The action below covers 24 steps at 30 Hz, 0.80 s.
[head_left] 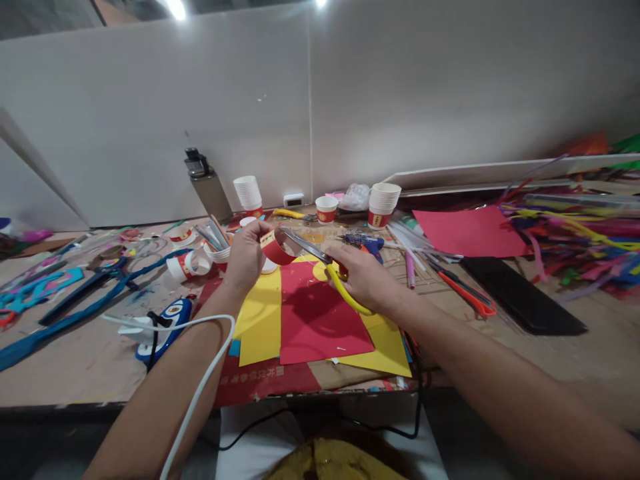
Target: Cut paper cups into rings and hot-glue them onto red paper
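My left hand [245, 257] is closed on a curved strip of red and cream paper [278, 249], which looks like a cut paper cup wall. In my right hand [361, 270] is a pair of scissors [345, 287] with yellow handles, its metal blades pointing left towards the strip. The blade tips are at the strip's upper right edge; whether they are cutting it I cannot tell. Beneath both hands lie a red sheet of paper [325, 320] and yellow sheets [260, 320].
Paper cup stacks stand at the back, left [247, 193] and right [384, 203], with a single cup [327, 208] between. A black phone [523, 293] and orange-handled scissors [465, 293] lie right. A blue glue gun [370, 245] lies behind my right hand. A white cable [200, 387] crosses my left forearm.
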Tool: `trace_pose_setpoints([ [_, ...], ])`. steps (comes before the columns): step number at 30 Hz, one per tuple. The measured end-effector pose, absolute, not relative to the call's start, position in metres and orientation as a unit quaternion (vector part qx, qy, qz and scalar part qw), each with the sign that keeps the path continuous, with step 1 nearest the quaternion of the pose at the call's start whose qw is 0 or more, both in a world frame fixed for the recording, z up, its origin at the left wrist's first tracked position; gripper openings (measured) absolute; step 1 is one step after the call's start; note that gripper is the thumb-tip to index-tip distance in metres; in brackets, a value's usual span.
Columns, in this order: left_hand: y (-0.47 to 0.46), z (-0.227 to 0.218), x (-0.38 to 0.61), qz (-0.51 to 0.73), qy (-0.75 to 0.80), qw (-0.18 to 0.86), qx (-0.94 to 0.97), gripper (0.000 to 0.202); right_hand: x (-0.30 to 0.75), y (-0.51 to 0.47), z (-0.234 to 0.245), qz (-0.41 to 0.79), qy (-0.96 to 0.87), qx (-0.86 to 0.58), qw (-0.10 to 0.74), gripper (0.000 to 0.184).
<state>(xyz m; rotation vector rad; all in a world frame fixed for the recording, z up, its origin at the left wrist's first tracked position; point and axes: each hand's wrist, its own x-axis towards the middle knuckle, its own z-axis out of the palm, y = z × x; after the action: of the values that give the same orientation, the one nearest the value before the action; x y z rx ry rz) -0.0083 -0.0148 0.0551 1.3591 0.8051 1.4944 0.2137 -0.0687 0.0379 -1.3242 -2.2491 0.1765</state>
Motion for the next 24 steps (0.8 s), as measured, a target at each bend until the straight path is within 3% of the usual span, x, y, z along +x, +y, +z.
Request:
trace_pose_setpoints([
  [6, -0.0175, 0.0552, -0.0022, 0.6, 0.27, 0.544, 0.521, 0.035, 0.2126, -0.0697, 0.0394, 0.056, -0.834, -0.487, 0.256, 0.033],
  [24, -0.0131, 0.0472, -0.0019, 0.591, 0.247, 0.553, 0.532, 0.032, 0.2132, -0.0705, 0.0375, 0.035, -0.832, -0.498, 0.244, 0.033],
])
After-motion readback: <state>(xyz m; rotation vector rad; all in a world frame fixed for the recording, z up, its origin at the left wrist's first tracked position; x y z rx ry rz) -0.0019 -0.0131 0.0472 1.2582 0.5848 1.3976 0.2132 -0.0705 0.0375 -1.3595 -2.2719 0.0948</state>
